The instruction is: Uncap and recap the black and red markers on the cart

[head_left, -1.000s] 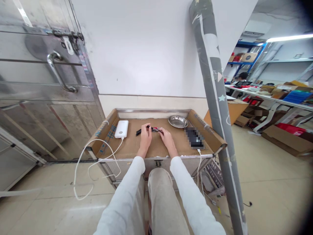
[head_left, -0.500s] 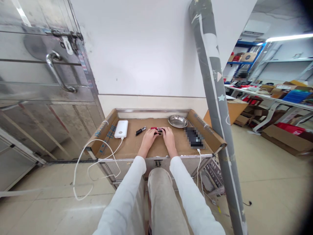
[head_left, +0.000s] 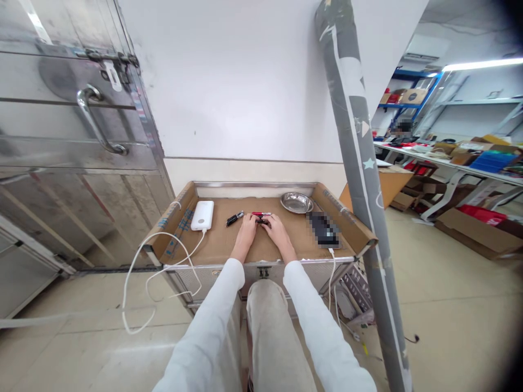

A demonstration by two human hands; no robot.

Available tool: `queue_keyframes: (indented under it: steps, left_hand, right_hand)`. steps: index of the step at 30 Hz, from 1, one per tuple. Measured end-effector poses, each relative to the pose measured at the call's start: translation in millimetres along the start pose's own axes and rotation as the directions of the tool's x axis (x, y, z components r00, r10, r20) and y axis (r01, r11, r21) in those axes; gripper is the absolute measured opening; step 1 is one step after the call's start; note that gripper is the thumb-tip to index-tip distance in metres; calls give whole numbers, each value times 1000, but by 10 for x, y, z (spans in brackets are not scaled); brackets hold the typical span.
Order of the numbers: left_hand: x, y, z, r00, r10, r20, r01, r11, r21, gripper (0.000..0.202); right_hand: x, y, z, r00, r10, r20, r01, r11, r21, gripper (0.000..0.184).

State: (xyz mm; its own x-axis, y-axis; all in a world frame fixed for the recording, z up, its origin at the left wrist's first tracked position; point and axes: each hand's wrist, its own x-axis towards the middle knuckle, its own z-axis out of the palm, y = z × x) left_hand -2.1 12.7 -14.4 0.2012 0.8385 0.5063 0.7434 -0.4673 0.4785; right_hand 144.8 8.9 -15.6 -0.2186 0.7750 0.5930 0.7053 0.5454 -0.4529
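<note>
Both hands rest close together on the cardboard-lined tray (head_left: 212, 250) in front of me. My left hand (head_left: 247, 228) and my right hand (head_left: 275, 230) have their fingers curled around a small dark object (head_left: 261, 220) between them. A thin red pen-like piece (head_left: 260, 214) lies just beyond the fingertips. A short black marker-like piece (head_left: 234, 218) lies loose on the cardboard to the left of my left hand.
A white power bank (head_left: 203, 215) with a looping white cable (head_left: 151, 261) lies at the left. A metal dish (head_left: 297, 202) and a dark phone (head_left: 323, 230) sit to the right. A grey roll (head_left: 355, 141) leans at the right; a steel door (head_left: 73, 136) stands left.
My left hand let go of the black piece at the left and moved right to meet my right hand. Both hands then drew together over the small dark object.
</note>
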Motion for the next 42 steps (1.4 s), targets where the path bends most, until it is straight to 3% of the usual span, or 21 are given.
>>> queue_keyframes:
  steps: [9,16,20,27,30,33,36,42]
  left_hand:
    - [-7,-16,46,993,117,-33,-117,993,-1,9]
    - [-16,59,-27,998,34,-52,-27,992,127,6]
    - [-18,95,-69,998,-8,-68,21,981,195,5]
    - [-15,98,-60,1000,-4,-19,9,969,248,9]
    - [-14,135,-89,997,-20,-77,39,966,254,15]
    - [-36,171,-130,956,-163,-245,229,934,274,20]
    - [-78,171,-134,864,-302,-403,411,886,216,23]
    - [-123,136,-69,797,-343,-498,461,878,131,25]
  right_hand:
    - [-18,-11,-32,998,60,5,-58,984,-170,14]
    - [-22,-60,-65,995,97,-24,-99,931,-350,19]
    - [-24,-126,-89,990,118,-74,-137,921,-364,21]
    - [-22,-184,-118,982,189,-20,-181,904,-388,20]
    - [-19,-172,-112,982,188,-24,-182,904,-387,20]
    - [-15,-166,-112,983,181,-19,-175,910,-377,21]
    - [-14,-168,-116,985,172,-15,-165,916,-366,21]
    - [-21,-147,-106,988,152,-41,-157,928,-338,21]
